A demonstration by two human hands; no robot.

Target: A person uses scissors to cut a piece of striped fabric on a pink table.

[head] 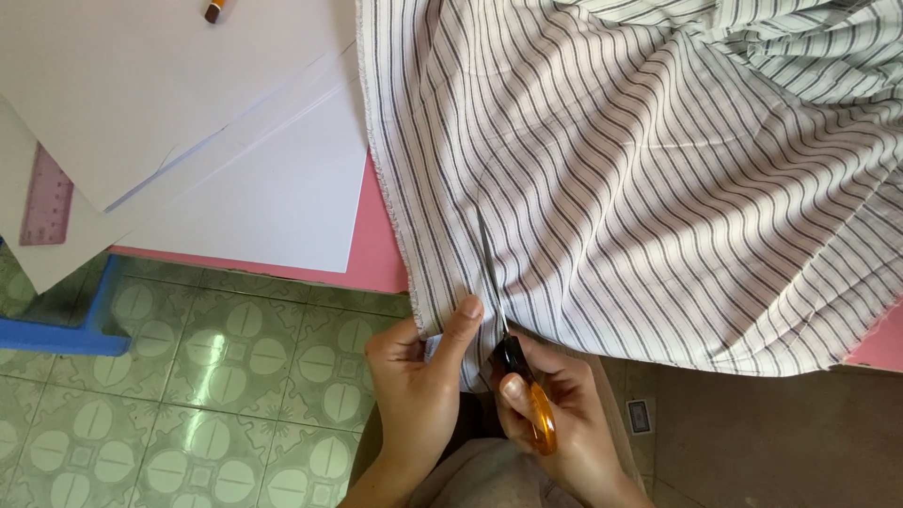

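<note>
Striped fabric (640, 179) draped over pink surface (376, 254), left hand (419, 390) pinching its hem, right hand (555, 423) clamped on orange-handled scissors (517, 376), blades in the cloth

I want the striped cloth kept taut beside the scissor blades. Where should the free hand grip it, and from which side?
Pinch the striped cloth at its near hem, just left of the scissors, coming from the table's near edge. The hem overhangs the pink table there, so fingers fit beneath. The left hand already grips there; the right hand works the orange handles.
</note>
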